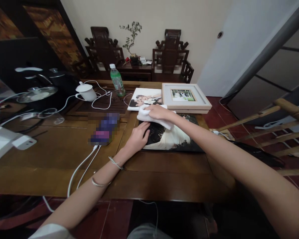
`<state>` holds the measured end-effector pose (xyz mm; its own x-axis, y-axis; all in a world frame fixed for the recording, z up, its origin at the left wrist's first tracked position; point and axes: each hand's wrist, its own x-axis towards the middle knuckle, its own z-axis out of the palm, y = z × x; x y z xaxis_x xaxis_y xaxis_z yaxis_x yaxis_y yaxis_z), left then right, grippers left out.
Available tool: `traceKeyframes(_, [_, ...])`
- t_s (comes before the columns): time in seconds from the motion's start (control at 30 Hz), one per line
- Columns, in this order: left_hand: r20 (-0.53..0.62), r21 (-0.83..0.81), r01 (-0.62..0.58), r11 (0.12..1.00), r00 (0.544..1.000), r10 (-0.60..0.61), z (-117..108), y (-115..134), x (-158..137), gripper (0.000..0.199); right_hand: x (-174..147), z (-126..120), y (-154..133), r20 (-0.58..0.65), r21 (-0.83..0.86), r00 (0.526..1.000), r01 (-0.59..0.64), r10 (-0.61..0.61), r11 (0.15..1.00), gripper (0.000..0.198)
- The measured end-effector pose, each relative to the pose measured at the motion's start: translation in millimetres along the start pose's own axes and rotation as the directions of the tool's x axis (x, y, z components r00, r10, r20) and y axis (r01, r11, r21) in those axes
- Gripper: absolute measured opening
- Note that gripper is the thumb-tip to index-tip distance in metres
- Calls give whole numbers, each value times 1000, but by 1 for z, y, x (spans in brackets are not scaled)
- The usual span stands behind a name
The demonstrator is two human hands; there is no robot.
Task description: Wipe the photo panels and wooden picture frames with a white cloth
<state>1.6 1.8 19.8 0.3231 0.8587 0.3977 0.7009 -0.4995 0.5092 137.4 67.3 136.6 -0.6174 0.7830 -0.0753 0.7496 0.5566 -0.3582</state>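
A large dark photo panel [169,137] showing a white gown lies flat on the wooden table. My right hand [160,113] grips a white cloth [146,114] against the panel's far left part. At the panel's left edge rests my left hand [137,136], fingers stretched out and laid flat, just short of the cloth. Behind the cloth lies a smaller white-edged photo print [145,98]. To its right a pale wooden picture frame [206,105] with a small photo lies face up.
Left of my hands lies a phone [104,129], blurred out, with white cables. Farther back stand a green-labelled bottle [117,81], a lidded white cup [86,92] and a glass-lidded pot [37,96]. A white power strip [1,144] sits at far left; a wooden chair [289,126] stands right.
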Motion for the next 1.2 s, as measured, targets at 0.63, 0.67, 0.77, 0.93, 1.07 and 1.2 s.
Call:
traceKeyframes(0.63, [-64, -63, 18, 998, 998, -22, 4, -1, -2, 41, -207, 18, 85, -47, -134, 996, -81, 75, 988, 45])
traceKeyframes(0.67, [-53, -55, 26, 998, 998, -29, 3, -2, -1, 42, -218, 23, 75, -40, -136, 997, -65, 60, 989, 47])
traceKeyframes(0.77, [11, -31, 61, 998, 998, -60, 1, -1, -1, 45, -242, 28, 55, 18, -102, 999, -34, 36, 994, 51])
traceKeyframes(0.93, [106, 3, 98, 995, 990, -98, -3, 4, -1, 49, -226, 10, 62, 70, -89, 996, -56, 62, 994, 39])
traceKeyframes(1.07, [133, 21, 111, 994, 985, -113, -5, 7, -1, 49, -185, -4, 93, 38, -84, 999, 30, -27, 996, 29])
traceKeyframes(1.2, [141, 47, 111, 993, 983, -117, -4, 6, -1, 48, -149, -10, 125, -31, -92, 997, 65, -68, 994, 29])
